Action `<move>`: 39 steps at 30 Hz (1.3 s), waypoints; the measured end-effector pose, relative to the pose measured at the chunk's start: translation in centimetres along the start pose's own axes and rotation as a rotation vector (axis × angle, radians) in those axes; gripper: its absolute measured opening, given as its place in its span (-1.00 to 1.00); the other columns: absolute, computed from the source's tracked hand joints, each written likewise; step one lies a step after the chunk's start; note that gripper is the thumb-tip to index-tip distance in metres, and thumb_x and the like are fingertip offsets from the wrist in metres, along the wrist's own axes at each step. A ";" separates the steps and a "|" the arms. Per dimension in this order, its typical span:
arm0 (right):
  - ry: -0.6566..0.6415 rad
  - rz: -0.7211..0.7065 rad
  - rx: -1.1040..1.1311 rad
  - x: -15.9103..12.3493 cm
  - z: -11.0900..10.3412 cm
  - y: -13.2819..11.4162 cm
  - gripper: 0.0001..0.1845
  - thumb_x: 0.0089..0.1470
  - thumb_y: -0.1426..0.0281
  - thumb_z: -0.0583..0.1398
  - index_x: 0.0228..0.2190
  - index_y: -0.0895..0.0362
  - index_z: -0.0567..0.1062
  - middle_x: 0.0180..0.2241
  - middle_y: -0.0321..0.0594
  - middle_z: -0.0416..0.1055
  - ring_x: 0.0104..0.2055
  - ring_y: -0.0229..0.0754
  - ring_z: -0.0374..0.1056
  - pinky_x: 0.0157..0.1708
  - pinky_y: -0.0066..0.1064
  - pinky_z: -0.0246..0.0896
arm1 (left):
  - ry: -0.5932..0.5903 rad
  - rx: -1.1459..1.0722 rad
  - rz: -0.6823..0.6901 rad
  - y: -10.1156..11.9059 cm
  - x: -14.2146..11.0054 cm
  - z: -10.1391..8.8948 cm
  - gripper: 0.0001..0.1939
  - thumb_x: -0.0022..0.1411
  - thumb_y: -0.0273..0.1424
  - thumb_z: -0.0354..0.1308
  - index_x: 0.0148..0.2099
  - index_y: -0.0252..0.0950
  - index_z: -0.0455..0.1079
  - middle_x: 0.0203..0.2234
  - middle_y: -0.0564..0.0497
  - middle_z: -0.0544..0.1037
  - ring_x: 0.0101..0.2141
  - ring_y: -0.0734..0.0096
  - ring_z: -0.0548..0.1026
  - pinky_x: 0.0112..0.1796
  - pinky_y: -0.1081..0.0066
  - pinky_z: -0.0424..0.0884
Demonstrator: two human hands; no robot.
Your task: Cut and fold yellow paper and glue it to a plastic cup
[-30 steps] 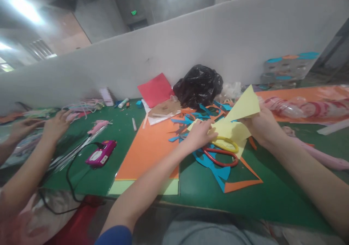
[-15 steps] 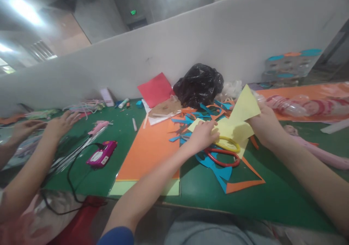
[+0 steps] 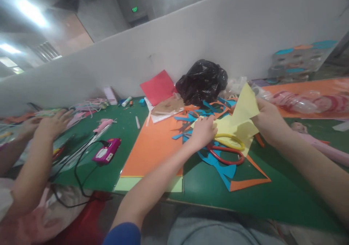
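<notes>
My left hand [image 3: 203, 131] is closed over the middle of a pair of scissors [image 3: 230, 162]. The scissors have one red and one yellow handle loop, and their blades show just left of my hand. My fingertips are partly hidden. In my right hand [image 3: 267, 121] is a piece of yellow paper [image 3: 245, 105], pinched at its right edge and raised. More yellow paper [image 3: 240, 129] lies below it, partly under the scissors. Blue paper scraps [image 3: 218, 165] and an orange paper strip [image 3: 249, 184] lie around and below the scissors.
Orange sheets [image 3: 155, 147] lie left of my arm. Behind are a black plastic bag [image 3: 203, 81] and red paper [image 3: 158, 87]. A magenta device [image 3: 107, 150] with a black cord sits left, near a co-worker's hands [image 3: 53, 123]. Plastic bottles [image 3: 297, 101] lie at the right.
My left fingers have curled in more over the scissors. My right hand still holds up the yellow paper. The view has shifted slightly, and the co-worker's hands have moved a little left.
</notes>
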State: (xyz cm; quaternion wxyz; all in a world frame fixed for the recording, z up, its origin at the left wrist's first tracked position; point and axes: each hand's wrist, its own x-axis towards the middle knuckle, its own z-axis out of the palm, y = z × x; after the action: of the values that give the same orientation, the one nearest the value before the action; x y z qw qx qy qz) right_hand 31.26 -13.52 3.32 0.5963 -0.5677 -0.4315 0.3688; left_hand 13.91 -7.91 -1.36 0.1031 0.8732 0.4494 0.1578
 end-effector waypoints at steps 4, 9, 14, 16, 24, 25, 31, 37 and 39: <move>-0.010 0.004 -0.013 0.3 -0.1 0.6 -0.66 -0.27 0.33 0.36 -0.31 0.05 0.60 -0.38 -0.25 0.59 -0.48 -0.16 0.43 -0.56 -0.39 0.32 | 0.023 -0.138 -0.025 -0.3 0.5 0.4 -0.62 0.18 -0.54 0.10 0.06 -0.29 0.35 -0.18 -0.07 0.56 -0.11 0.23 0.49 -0.04 0.30 0.34; -0.004 0.010 -0.028 0.3 0.0 0.4 -0.62 -0.28 0.31 0.39 -0.29 0.05 0.59 -0.42 -0.26 0.58 -0.50 -0.13 0.44 -0.59 -0.39 0.31 | 0.051 -0.403 -0.059 -0.8 1.0 0.8 -0.79 0.23 -0.44 0.10 -0.07 -0.28 0.41 -0.28 0.00 0.55 -0.25 0.32 0.48 -0.19 0.37 0.37; 0.015 0.056 -0.077 0.2 0.2 0.1 -0.65 -0.24 0.30 0.39 -0.30 0.10 0.59 -0.50 -0.26 0.55 -0.58 -0.20 0.36 -0.63 -0.42 0.22 | 0.202 -0.547 -0.073 -0.8 1.3 0.2 -0.90 0.25 -0.45 0.08 -0.20 -0.27 0.41 -0.30 0.01 0.53 -0.25 0.36 0.46 -0.16 0.38 0.38; 0.000 0.062 -0.074 0.3 0.2 0.4 -0.64 -0.24 0.29 0.39 -0.29 0.09 0.58 -0.48 -0.26 0.55 -0.55 -0.17 0.39 -0.61 -0.40 0.25 | 0.264 -0.639 -0.089 -0.7 1.2 -0.3 -0.92 0.27 -0.44 0.09 -0.20 -0.27 0.39 -0.29 0.00 0.53 -0.26 0.38 0.46 -0.17 0.39 0.40; 0.014 -0.089 -0.407 0.4 -0.5 0.9 -0.72 -0.01 0.14 0.25 -0.32 0.07 0.52 -0.43 -0.20 0.53 -0.44 -0.08 0.36 -0.47 -0.31 0.19 | 0.231 -1.115 -0.254 0.0 0.5 -1.5 -0.94 0.24 -0.47 0.14 -0.20 -0.31 0.36 -0.41 0.08 0.50 -0.48 0.55 0.48 -0.31 0.44 0.46; 0.029 -0.142 -0.502 0.4 -0.5 0.9 -0.72 0.03 0.12 0.22 -0.36 0.07 0.50 -0.42 -0.18 0.51 -0.41 -0.07 0.35 -0.44 -0.29 0.17 | 0.214 -1.145 -0.265 0.0 0.4 -1.5 -0.94 0.24 -0.47 0.14 -0.21 -0.31 0.36 -0.43 0.09 0.49 -0.48 0.55 0.49 -0.30 0.44 0.46; 0.004 -0.388 -0.671 1.2 -0.8 1.3 -0.67 0.06 0.08 0.16 -0.48 0.08 0.44 -0.19 -0.01 0.52 -0.17 0.06 0.38 -0.13 -0.16 0.21 | 0.146 -1.139 -0.257 0.3 -0.3 -2.0 -0.91 0.23 -0.41 0.16 -0.21 -0.33 0.38 -0.51 0.10 0.47 -0.48 0.54 0.48 -0.27 0.43 0.42; -0.009 -0.452 -0.599 1.7 -0.9 1.9 -0.72 0.02 0.09 0.20 -0.43 0.05 0.48 -0.02 -0.03 0.51 -0.06 0.10 0.40 -0.11 -0.12 0.25 | 0.115 -0.980 -0.173 0.1 -0.4 -2.3 -0.86 0.24 -0.34 0.12 -0.24 -0.31 0.38 -0.58 0.15 0.35 -0.53 0.57 0.31 -0.40 0.48 0.27; -0.051 -0.427 -0.631 1.7 -1.0 1.9 -0.72 0.04 0.09 0.18 -0.43 0.04 0.46 -0.23 -0.12 0.53 -0.20 0.02 0.41 -0.21 -0.18 0.25 | 0.120 -0.969 -0.175 0.0 -0.3 -2.3 -0.85 0.25 -0.31 0.11 -0.24 -0.30 0.38 -0.54 0.14 0.35 -0.52 0.57 0.30 -0.40 0.48 0.26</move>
State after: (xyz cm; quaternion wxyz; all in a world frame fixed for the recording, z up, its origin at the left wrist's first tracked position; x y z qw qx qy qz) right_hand 32.86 -12.18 1.62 0.4445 -0.6114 -0.6471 0.0992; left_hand 12.88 -8.10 0.69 0.4839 0.6734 0.4013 0.3892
